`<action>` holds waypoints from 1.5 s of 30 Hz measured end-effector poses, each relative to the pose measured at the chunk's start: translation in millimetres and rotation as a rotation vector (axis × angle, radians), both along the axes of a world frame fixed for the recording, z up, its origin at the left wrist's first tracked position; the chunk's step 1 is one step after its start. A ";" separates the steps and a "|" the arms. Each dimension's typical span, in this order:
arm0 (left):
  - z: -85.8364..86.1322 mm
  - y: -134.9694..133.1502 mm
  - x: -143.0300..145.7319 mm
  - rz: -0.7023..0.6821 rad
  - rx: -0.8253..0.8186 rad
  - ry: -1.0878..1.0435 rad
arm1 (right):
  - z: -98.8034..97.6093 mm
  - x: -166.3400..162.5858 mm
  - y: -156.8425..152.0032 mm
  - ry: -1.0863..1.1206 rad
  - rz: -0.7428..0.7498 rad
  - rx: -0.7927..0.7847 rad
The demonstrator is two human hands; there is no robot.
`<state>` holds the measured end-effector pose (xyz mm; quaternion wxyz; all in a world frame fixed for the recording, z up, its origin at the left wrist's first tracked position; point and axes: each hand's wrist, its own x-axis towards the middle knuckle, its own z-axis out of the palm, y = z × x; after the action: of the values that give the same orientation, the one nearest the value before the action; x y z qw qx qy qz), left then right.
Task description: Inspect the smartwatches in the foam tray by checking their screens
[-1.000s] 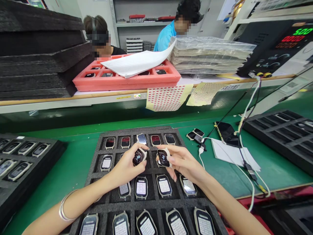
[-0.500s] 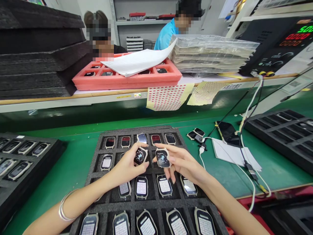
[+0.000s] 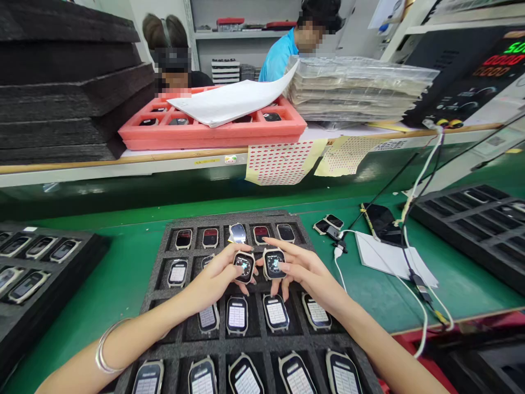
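My left hand (image 3: 223,272) is closed on a smartwatch (image 3: 245,268) without a strap, its thumb resting on the lit dial. Close beside it, my right hand (image 3: 305,268) grips a second smartwatch (image 3: 274,257), thumb on the lower right of the screen. Both dials are lit and face up toward me. Beneath my hands lies a dark grey foam tray (image 3: 262,343) with watch heads in its compartments. Several of these, such as one watch in the third row (image 3: 237,316), show white grid screens. Those in the back row look dark or reddish.
Other foam trays of watches stand at left (image 3: 82,273) and right (image 3: 451,210). Beside the right one lie a phone (image 3: 383,223), white paper (image 3: 394,257) and cables (image 3: 414,273). On the shelf are a red foam tray (image 3: 213,139) and a power supply (image 3: 455,76). Two people sit behind.
My left hand has turned its watch more toward me and shifted slightly right, its thumb now on the screen. The right watch is turned more face-on, with my thumb on it.
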<state>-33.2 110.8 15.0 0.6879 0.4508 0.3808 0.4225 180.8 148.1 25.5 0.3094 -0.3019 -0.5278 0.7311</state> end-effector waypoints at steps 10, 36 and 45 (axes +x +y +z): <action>2.7 -0.6 -0.3 -0.014 0.007 0.012 | -2.1 -0.2 -0.1 0.002 -0.010 0.020; 9.1 1.6 2.6 -0.027 -0.047 -0.002 | -12.2 66.0 26.7 -0.935 0.031 1.075; 9.2 2.6 2.1 -0.022 -0.033 -0.009 | -1.2 53.9 40.0 -0.824 -0.099 1.080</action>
<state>-31.1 113.3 24.3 0.7016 0.4419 0.3796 0.4104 234.6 188.1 24.3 0.2235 -0.3827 -0.8792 0.1752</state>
